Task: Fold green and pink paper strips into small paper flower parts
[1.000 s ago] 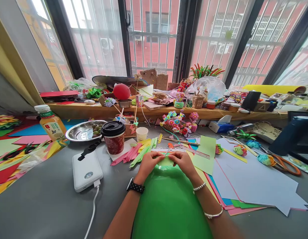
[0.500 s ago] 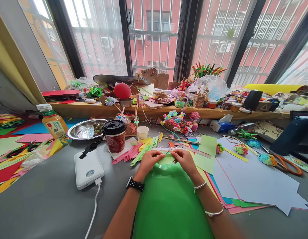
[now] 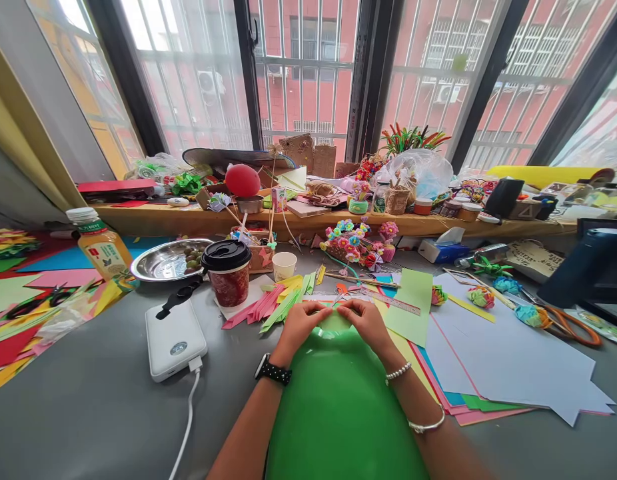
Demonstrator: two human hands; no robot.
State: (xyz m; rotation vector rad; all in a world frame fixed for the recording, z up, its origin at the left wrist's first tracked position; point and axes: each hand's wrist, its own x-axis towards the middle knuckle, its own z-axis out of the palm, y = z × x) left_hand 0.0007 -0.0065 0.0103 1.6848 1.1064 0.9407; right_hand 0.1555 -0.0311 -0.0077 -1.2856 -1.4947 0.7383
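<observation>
left hand, right hand both pinch pale green paper; small, thin, partly covered.

Both forearms are bare in the lower middle of the frame. Below the left hand sits a wristwatch with a pale-edged case and a black strap sprinkled with white dots. Below the right hand come a silvery beaded bracelet and, nearer the bottom edge, a thin silvery bangle.
</observation>
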